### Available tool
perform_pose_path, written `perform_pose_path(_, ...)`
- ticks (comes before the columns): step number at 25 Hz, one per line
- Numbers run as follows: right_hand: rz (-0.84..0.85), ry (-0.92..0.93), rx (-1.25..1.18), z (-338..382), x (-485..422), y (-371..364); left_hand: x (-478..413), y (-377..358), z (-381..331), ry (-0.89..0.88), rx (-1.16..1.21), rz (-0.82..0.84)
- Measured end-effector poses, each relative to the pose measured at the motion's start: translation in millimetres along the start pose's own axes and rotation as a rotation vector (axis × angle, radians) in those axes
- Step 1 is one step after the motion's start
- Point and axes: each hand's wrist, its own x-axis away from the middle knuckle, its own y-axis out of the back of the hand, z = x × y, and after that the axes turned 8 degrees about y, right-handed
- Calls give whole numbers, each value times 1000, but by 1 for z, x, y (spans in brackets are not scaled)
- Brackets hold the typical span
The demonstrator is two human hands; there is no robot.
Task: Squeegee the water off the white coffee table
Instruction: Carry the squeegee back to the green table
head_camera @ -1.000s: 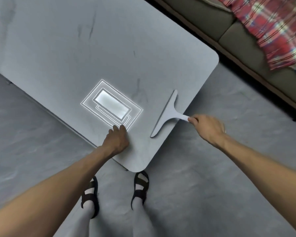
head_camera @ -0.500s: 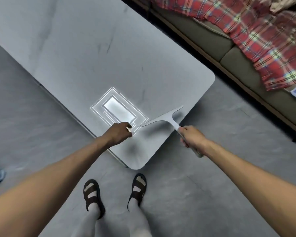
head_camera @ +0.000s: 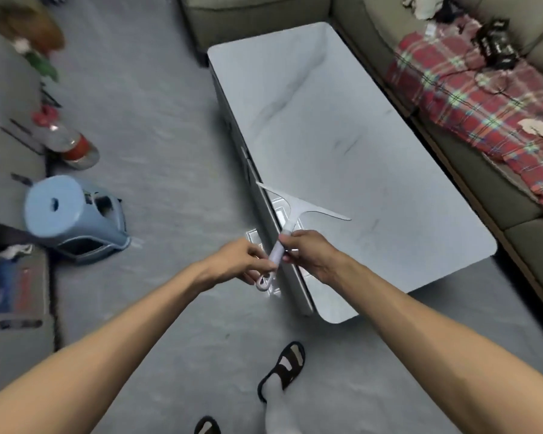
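Now both our left hand (head_camera: 248, 264) and right hand (head_camera: 311, 255) grip the squeegee (head_camera: 295, 211), blade just beyond them; the white coffee table (head_camera: 358, 151) looks largely unswept.

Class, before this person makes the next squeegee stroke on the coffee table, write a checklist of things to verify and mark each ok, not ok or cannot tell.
1. Both hands on the handle: ok; left hand and right hand grip the squeegee.
2. Blade over the coffee table: ok, at the near long edge.
3. Blade pressed flat on the surface: cannot tell.
4. Water left on the top: cannot tell.
5. Tabletop free of objects: ok.
6. Floor beside the table clear where the water would run off: ok; the blue bucket stands well aside.
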Motion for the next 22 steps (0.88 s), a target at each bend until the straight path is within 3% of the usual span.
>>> perform_pose_path(5,75,88,142,-5,72,-146,122,51,92,-10,26,-87)
perform_pose_path(12,330,96,380,-49,181,-326,302,70,245,101,145,-270)
perform_pose_path(16,460,155,452,-92,238,-382,383,35,310,160,231,-423)
perform_pose_path(22,645,150,505,-198,331,-426,469,-74,413,236,399,-605)
